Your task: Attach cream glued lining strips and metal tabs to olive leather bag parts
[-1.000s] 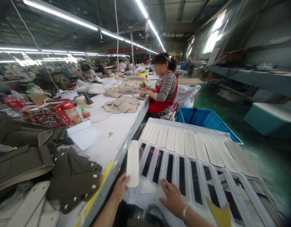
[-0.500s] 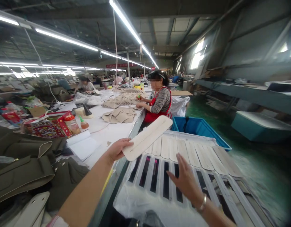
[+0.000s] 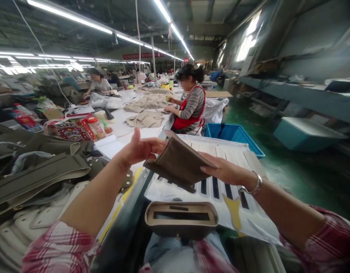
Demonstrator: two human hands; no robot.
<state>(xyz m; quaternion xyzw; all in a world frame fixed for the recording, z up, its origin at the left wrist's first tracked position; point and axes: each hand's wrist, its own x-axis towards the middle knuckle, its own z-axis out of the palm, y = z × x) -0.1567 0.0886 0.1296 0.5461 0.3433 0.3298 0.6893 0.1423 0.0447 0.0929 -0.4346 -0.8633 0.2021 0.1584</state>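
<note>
A dark brown leather-like panel (image 3: 182, 161), bent and tilted, is held up over the work surface. My right hand (image 3: 222, 168), with a bracelet at the wrist, grips its right edge between thumb and fingers. At the left edge, my left hand (image 3: 139, 148) is open, thumb raised and fingers stretched against or just beside the panel; contact is unclear. Below, a dark bag body (image 3: 182, 229) with a cream-lined open top rests on my lap. Behind the panel lie cream strips (image 3: 219, 151), partly covered, on a white slotted board (image 3: 196, 197).
A yellow tool-like piece (image 3: 234, 212) lies at the board's front edge. Dark olive bag pieces (image 3: 41, 182) are heaped at left. A blue bin (image 3: 234, 138) stands beyond the board. A co-worker in a red apron (image 3: 189, 110) sits at the long table.
The cream strip has left my left hand, and a dark brown panel is now between my hands. My right hand has moved up to grip it. The bag body has come into view below.
</note>
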